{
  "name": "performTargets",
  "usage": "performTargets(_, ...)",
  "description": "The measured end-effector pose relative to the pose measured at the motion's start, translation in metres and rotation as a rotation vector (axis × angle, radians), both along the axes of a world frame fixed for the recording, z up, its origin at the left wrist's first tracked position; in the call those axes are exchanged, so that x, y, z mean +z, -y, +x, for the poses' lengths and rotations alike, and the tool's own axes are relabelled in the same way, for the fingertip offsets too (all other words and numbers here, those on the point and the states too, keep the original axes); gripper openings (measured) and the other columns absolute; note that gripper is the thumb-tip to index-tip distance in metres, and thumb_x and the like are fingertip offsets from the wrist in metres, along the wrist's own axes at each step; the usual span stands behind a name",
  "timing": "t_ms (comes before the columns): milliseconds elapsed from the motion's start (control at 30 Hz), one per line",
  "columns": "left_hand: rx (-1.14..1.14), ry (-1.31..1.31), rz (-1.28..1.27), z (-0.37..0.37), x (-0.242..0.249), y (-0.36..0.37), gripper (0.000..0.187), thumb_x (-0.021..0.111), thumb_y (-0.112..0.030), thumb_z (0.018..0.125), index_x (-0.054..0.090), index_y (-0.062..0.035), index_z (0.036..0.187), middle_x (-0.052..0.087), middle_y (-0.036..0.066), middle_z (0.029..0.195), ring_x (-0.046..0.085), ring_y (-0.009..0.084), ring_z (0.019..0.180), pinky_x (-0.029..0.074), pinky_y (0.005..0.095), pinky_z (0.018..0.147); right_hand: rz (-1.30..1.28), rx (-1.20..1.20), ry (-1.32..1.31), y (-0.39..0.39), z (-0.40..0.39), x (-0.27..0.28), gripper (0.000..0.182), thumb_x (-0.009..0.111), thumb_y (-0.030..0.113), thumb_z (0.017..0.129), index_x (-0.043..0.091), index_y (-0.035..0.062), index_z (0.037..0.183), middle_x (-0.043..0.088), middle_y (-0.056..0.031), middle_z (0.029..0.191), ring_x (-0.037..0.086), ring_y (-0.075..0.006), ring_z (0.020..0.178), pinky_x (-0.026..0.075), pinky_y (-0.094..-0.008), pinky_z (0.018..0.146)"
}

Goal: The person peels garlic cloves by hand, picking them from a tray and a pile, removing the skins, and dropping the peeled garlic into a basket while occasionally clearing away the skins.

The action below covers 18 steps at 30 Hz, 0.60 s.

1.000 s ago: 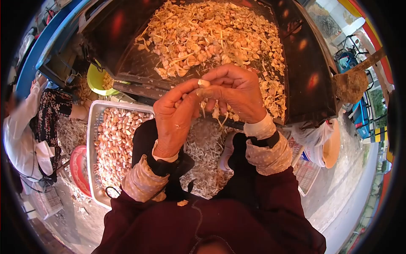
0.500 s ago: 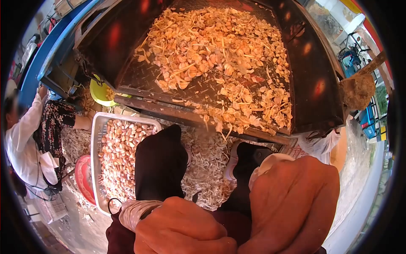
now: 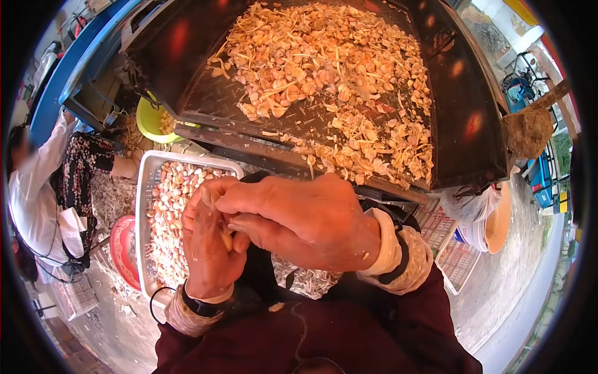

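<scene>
My left hand (image 3: 212, 246) is closed around a pale yellowish garlic clove (image 3: 227, 239), which shows only in part between the fingers. My right hand (image 3: 305, 215) reaches across from the right, its thumb and fingers pinched together against the left fingers. Whatever lies in that pinch is hidden. Both hands are over my lap, partly in front of a white plastic crate (image 3: 142, 206) full of garlic cloves (image 3: 168, 215). Beyond them, a dark metal-sided bed (image 3: 212, 112) carries a heap of garlic cloves, stalks and loose skins (image 3: 330, 62).
At left sits another person (image 3: 37, 193) in a white top, beside a red basin (image 3: 123, 249). A yellow-green bowl (image 3: 148, 121) stands under the bed's left corner. To the right are a pink crate (image 3: 458, 265), a bucket (image 3: 470, 235) and a plastic bag (image 3: 470, 206).
Both hands have moved forward and up from close to my body, coming together near the crate. The clove between the left fingers now shows. The view has shifted slightly.
</scene>
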<state>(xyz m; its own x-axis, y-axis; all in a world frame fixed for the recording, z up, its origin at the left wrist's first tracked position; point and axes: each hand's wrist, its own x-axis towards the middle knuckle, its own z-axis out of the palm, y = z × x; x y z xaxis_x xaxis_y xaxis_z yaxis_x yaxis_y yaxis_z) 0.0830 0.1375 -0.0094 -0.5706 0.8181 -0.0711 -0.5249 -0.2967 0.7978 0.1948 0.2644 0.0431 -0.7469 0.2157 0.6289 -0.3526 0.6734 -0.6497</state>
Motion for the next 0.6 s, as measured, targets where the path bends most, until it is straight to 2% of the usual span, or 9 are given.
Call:
performTargets(67, 0.164, 0.444, -0.132, -0.025, -0.025, 0.006, 0.036, 0.055, -0.038, 0.098, 0.058, -0.0034, 0.107, 0.058, 0.003, 0.081, 0.043, 0.0050, 0.049, 0.031, 0.0163, 0.040, -0.207, 0.058, 0.052, 0.004, -0.018, -0.023, 0.024, 0.069, 0.004, 0.082, 0.067, 0.0025, 0.106, 0.069, -0.0103, 0.078, 0.068, -0.0129, 0.063, 0.052, -0.0223, 0.056)
performTargets(100, -0.086, 0.411, -0.048, -0.048, -0.027, 0.014, 0.031, 0.055, -0.034, 0.098, 0.058, -0.0042, 0.105, 0.058, 0.003, 0.081, 0.044, 0.0069, 0.050, 0.029, 0.0168, 0.038, -0.169, 0.069, 0.175, -0.007, -0.020, -0.037, 0.024, 0.068, 0.005, 0.084, 0.066, 0.0025, 0.107, 0.069, -0.0095, 0.080, 0.068, -0.0126, 0.064, 0.051, -0.0225, 0.055)
performTargets(133, -0.075, 0.388, -0.033, -0.068, -0.042, 0.024, 0.028, 0.055, -0.032, 0.098, 0.059, -0.0045, 0.106, 0.058, 0.003, 0.081, 0.046, 0.0072, 0.053, 0.029, 0.0164, 0.039, -0.130, 0.079, 0.300, -0.024, -0.021, -0.049, 0.024, 0.067, 0.006, 0.085, 0.065, 0.0025, 0.108, 0.069, -0.0087, 0.081, 0.068, -0.0122, 0.065, 0.051, -0.0226, 0.054)
performTargets(200, 0.092, 0.242, -0.158, -0.101, -0.079, 0.040, 0.025, 0.055, -0.027, 0.097, 0.059, -0.0044, 0.107, 0.058, 0.002, 0.082, 0.050, 0.0077, 0.059, 0.031, 0.0156, 0.041, -0.526, -0.056, 0.528, -0.059, -0.024, -0.060, 0.019, 0.062, 0.009, 0.090, 0.064, 0.0004, 0.108, 0.068, -0.0064, 0.082, 0.068, -0.0109, 0.063, 0.050, -0.0225, 0.052)
performTargets(267, 0.303, 0.064, -0.397, -0.140, -0.127, 0.070, 0.027, 0.057, -0.024, 0.096, 0.059, -0.0031, 0.113, 0.060, 0.002, 0.086, 0.056, 0.0090, 0.071, 0.037, 0.0179, 0.049, -0.467, -0.351, 0.384, -0.104, -0.033, -0.094, 0.018, 0.060, 0.011, 0.091, 0.066, -0.0029, 0.100, 0.068, -0.0107, 0.075, 0.067, -0.0134, 0.057, 0.051, -0.0283, 0.051)
performTargets(333, 0.363, -0.071, -0.550, -0.159, -0.161, 0.101, 0.037, 0.059, -0.025, 0.094, 0.056, -0.0011, 0.123, 0.061, 0.006, 0.105, 0.060, 0.0143, 0.087, 0.049, 0.0254, 0.062, -0.386, -0.452, 0.452, -0.132, -0.041, -0.108, 0.016, 0.062, 0.011, 0.088, 0.068, 0.0003, 0.098, 0.069, -0.0135, 0.077, 0.069, -0.0210, 0.062, 0.052, -0.0330, 0.056)
performTargets(367, 0.389, -0.197, -0.609, -0.164, -0.176, 0.116, 0.041, 0.060, -0.025, 0.093, 0.054, -0.0004, 0.126, 0.060, 0.008, 0.112, 0.060, 0.0170, 0.094, 0.052, 0.0287, 0.067, -0.386, -0.447, 0.453, -0.138, -0.049, -0.115, 0.016, 0.062, 0.011, 0.088, 0.068, 0.0003, 0.098, 0.069, -0.0135, 0.077, 0.069, -0.0210, 0.062, 0.052, -0.0330, 0.056)
performTargets(467, 0.288, -0.212, -0.747, -0.177, -0.205, 0.149, 0.046, 0.062, -0.026, 0.092, 0.052, 0.0008, 0.128, 0.056, 0.011, 0.121, 0.059, 0.0220, 0.104, 0.055, 0.0336, 0.073, 0.217, -0.528, 0.477, -0.146, -0.076, -0.141, 0.020, 0.070, 0.015, 0.078, 0.071, 0.0102, 0.098, 0.068, -0.0168, 0.085, 0.065, -0.0372, 0.083, 0.051, -0.0460, 0.074)
performTargets(600, 0.370, -0.452, -0.834, -0.167, -0.209, 0.156, 0.046, 0.062, -0.025, 0.091, 0.052, 0.0021, 0.128, 0.056, 0.013, 0.120, 0.060, 0.0241, 0.102, 0.054, 0.0316, 0.065, 0.382, -0.515, 0.510, -0.146, -0.084, -0.150, 0.016, 0.071, 0.014, 0.078, 0.064, 0.0071, 0.091, 0.064, -0.0128, 0.082, 0.061, -0.0354, 0.083, 0.048, -0.0439, 0.072)
